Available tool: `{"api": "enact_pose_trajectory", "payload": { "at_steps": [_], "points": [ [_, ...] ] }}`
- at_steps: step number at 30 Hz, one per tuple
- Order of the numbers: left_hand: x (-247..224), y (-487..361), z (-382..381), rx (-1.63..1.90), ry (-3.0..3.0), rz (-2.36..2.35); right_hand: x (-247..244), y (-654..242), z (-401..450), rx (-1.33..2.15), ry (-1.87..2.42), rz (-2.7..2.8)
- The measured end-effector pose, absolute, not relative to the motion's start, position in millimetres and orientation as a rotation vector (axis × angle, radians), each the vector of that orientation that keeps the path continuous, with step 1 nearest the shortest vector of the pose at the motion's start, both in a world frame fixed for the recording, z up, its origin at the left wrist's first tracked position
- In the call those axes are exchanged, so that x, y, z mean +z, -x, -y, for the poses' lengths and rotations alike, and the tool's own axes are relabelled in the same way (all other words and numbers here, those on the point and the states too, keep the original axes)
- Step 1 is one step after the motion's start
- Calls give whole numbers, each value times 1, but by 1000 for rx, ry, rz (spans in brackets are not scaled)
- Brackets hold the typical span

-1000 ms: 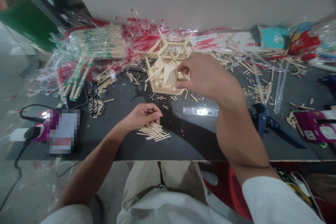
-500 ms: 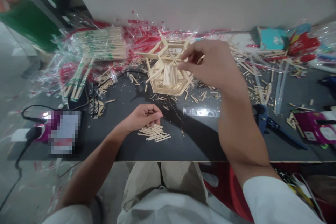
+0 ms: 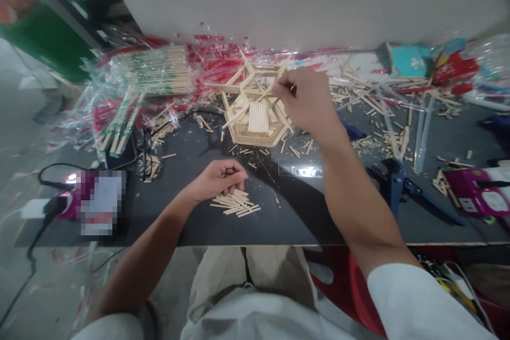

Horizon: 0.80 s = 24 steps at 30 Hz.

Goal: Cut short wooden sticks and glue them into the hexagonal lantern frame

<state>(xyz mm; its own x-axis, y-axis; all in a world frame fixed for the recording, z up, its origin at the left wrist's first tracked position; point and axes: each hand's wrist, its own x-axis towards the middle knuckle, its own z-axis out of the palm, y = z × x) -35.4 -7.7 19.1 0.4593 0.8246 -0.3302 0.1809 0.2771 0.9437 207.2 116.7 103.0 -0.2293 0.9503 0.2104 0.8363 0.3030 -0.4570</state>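
A many-sided wooden stick model, built up in layers with sticks jutting from its top, stands toward the back of the dark table. My right hand reaches to its upper right side, thumb and fingers pinched together at the sticks there. Whether a small piece sits between those fingertips is hidden. On the near side of the model, my left hand rests with curled fingers at the edge of a small pile of cut sticks. What its fingers hold, if anything, cannot be made out.
Packaged sticks lie in crumpled plastic at back left. A clear ruler lies right of centre, with a blue-handled cutter beyond my right forearm. A phone and purple power strip sit at left. Stick scraps litter the table.
My right hand has moved slightly left and down, closer against the model's upper right sticks, its fingers drawn together. My left hand stays beside the stick pile.
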Motion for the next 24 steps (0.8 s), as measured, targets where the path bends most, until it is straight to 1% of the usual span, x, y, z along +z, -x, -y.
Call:
{"api": "enact_pose_trajectory", "payload": {
  "at_steps": [7,10,13,16,18,21,24],
  "points": [
    [21,36,6,615,-1184,-1034,108,-200,-103,340,1529,2201],
    [26,45,4,812,-1146,-1028,123,-208,-89,250,1548,2148],
    [32,57,2,1008,-1113,-1091,140,-222,-74,232,1464,2058],
    [35,69,1,1118,-1145,-1167,142,-240,-67,233,1386,1917],
    [35,74,1,1177,-1176,-1206,130,-253,-71,254,1365,1796],
    [30,78,0,1171,-1310,-1347,93,-278,-83,273,1365,1662],
    [26,84,0,916,-1713,-1579,47,-305,-93,195,1484,1593]
  ]
}}
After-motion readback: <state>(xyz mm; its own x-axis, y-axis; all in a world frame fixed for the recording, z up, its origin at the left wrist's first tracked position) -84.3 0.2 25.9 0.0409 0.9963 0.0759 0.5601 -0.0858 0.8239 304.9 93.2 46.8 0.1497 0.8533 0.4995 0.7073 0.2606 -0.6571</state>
